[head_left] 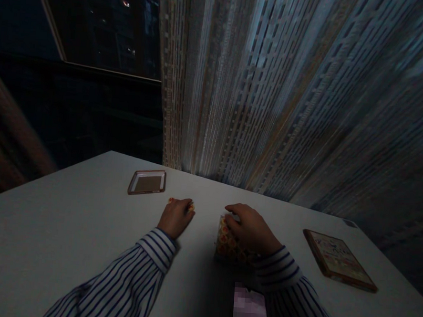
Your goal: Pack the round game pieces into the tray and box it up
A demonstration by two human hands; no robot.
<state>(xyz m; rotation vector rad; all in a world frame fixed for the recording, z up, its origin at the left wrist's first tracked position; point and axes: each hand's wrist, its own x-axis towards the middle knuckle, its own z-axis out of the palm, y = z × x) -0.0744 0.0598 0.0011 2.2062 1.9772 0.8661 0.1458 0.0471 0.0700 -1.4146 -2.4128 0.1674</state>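
Observation:
My left hand [176, 217] rests low over the white table [86, 208], fingers curled round small round yellow pieces [192, 207] with red marks. Some of these pieces show past the fingertips; how many is hidden. To the right, my right hand [252, 228] is curled over the top of a clear container [224, 243] packed with similar round yellow and red pieces. Its thumb and forefinger lie at the container's upper left edge, and the hand and sleeve cover much of the container. Striped cuffs reach both wrists. Dim light hides finer detail.
A shallow rectangular tray or lid [147, 183] lies at the back left of the table. On the right is a flat box [339, 259] with a printed top. A small dark flat item [350, 224] sits at the far right corner. Curtains [230, 92] hang behind the table.

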